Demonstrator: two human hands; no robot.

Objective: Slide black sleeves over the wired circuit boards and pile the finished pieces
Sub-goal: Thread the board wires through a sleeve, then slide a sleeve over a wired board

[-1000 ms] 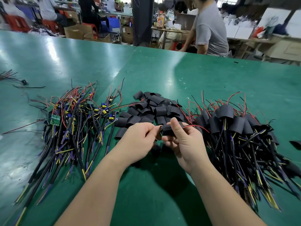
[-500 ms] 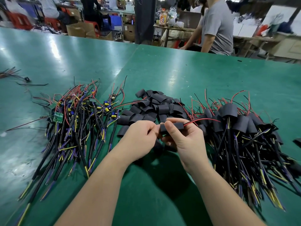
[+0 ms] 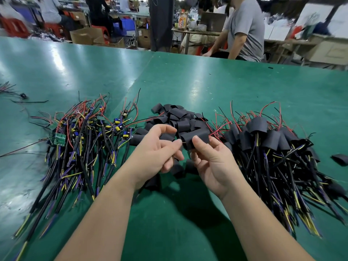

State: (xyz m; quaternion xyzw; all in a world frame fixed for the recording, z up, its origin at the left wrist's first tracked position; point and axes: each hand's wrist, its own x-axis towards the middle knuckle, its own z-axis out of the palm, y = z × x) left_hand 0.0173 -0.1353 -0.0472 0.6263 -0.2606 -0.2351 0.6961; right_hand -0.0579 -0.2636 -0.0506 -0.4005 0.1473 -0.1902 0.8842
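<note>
The sleeve (image 3: 196,139) was up off the table (image 3: 188,81), clasped in my right hand (image 3: 212,166) with the thumb across its near face. The board inside was hidden; only red and black wires (image 3: 219,129) showed, leaving its right end. My left hand (image 3: 154,153) curled at the sleeve's left end, thumb tip touching it, but I could not tell whether it pinched anything. Just beyond lay the loose sleeves (image 3: 177,117). To the left lay the bare boards (image 3: 84,140), blurred toward the near edge. To the right was the finished pile (image 3: 273,146), its wire ends smeared. A stray sleeve (image 3: 340,159) ran out of view at the right.
</note>
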